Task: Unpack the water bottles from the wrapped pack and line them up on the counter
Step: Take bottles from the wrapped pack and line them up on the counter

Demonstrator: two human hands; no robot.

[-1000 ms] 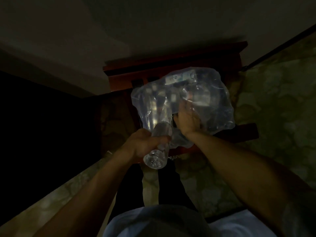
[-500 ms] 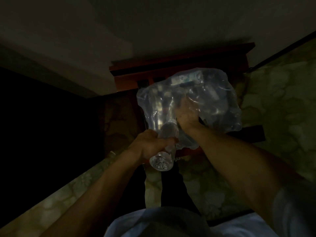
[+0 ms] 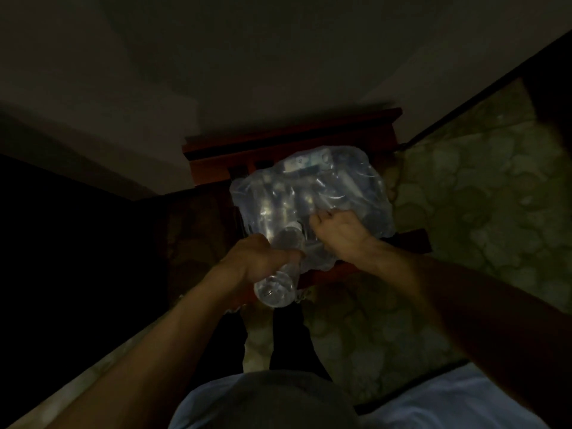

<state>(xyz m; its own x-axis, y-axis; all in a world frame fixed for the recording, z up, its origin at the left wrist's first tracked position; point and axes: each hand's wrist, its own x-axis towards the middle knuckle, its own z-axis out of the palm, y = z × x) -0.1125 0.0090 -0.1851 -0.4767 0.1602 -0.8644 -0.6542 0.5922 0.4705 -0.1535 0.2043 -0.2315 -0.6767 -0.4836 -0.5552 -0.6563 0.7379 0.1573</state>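
Note:
The scene is very dim. A pack of water bottles in clear plastic wrap (image 3: 312,193) rests on a red-brown wooden chair (image 3: 288,140). My left hand (image 3: 257,258) grips a clear water bottle (image 3: 280,283) around its middle, its base toward me and its capped neck pointing at the pack's near edge. My right hand (image 3: 340,233) grips the wrap at the pack's near side, fingers curled into the plastic. Several bottles show faintly through the wrap.
A pale wall (image 3: 247,72) rises behind the chair. Patterned stone floor (image 3: 479,196) spreads to the right and under my feet. A dark area (image 3: 62,243) fills the left. My dark trouser legs (image 3: 288,342) stand just before the chair.
The bottle in my left hand has slid further out of the wrap toward me. My right hand shifted slightly right on the wrap. The camera view drifted a little.

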